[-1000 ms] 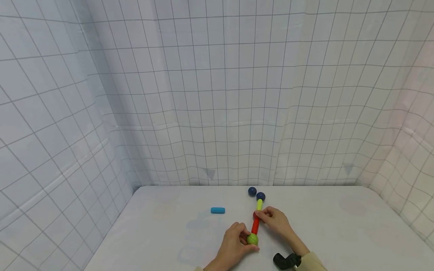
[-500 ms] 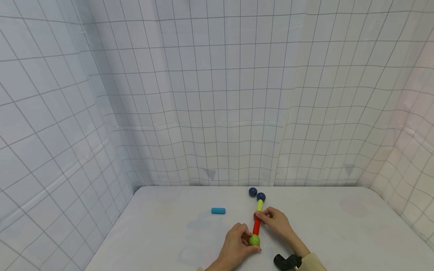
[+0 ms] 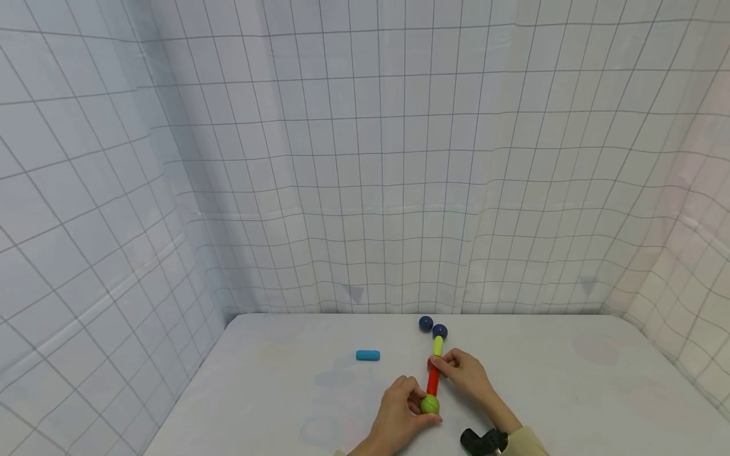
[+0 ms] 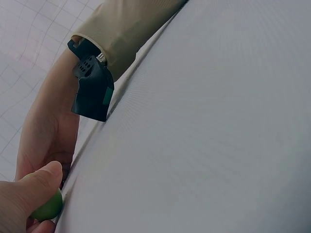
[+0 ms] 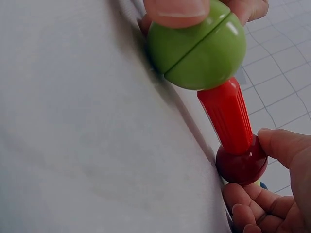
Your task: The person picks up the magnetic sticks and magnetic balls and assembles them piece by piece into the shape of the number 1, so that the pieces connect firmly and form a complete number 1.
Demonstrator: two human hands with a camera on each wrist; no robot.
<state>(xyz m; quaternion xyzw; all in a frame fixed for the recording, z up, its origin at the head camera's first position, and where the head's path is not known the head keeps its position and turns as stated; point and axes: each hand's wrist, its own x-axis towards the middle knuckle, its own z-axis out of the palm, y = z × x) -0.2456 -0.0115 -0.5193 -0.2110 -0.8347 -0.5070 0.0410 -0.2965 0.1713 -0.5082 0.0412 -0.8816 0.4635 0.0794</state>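
A toy chain lies on the white table [image 3: 274, 392]: a green ball [image 3: 430, 404], a red rod [image 3: 433, 382], a red ball [image 5: 241, 165], a yellow-green rod [image 3: 437, 346] and a dark blue ball [image 3: 440, 330]. My left hand [image 3: 406, 405] pinches the green ball [image 5: 197, 46] at the near end; its thumb lies on the ball [image 4: 47, 206]. My right hand [image 3: 459, 370] pinches the red ball where the red rod [image 5: 226, 114] meets it. Its wrist carries a black camera mount [image 4: 91, 90].
A second dark blue ball [image 3: 424, 323] lies loose beside the chain's far end. A light blue rod [image 3: 367, 355] lies alone to the left. Gridded white curtains [image 3: 365, 158] enclose the table at the back and on both sides.
Hardly anything differs: both hands keep their hold on the chain, which has shifted a few pixels right and nearer.
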